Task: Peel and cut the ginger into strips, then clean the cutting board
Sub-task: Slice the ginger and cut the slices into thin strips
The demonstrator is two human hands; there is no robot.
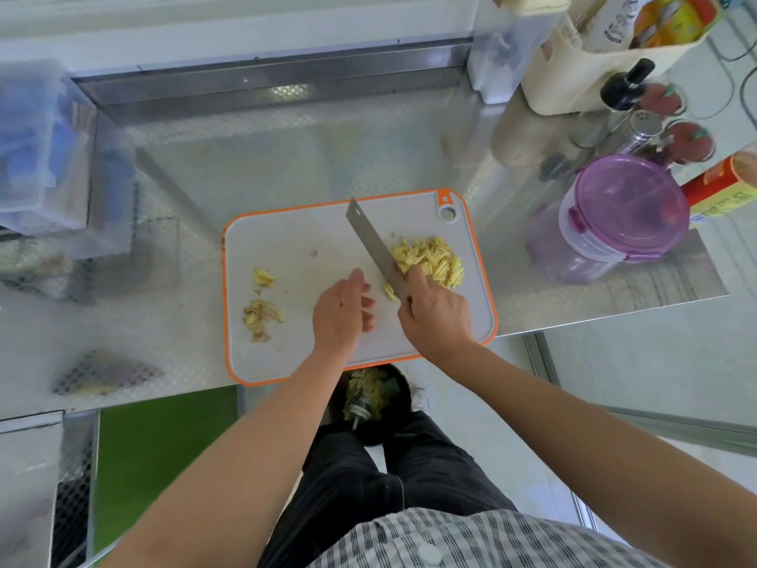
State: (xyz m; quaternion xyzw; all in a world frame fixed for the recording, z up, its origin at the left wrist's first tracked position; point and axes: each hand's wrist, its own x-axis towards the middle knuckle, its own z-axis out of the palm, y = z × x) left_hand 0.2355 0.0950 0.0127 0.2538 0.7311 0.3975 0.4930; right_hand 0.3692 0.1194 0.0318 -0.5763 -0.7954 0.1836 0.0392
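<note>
The person wears a shirt (471,539) in a fine grey-and-white check, with a round pale button (429,554) on its front. Below it are black trousers (368,485), loosely cut and creased over the legs. Both forearms are uncovered from the left hand (342,309) and the right hand (436,317) back past the elbows.

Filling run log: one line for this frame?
cutting | right hand grips knife | left hand open over cutting board | ginger strips beside blade
</note>
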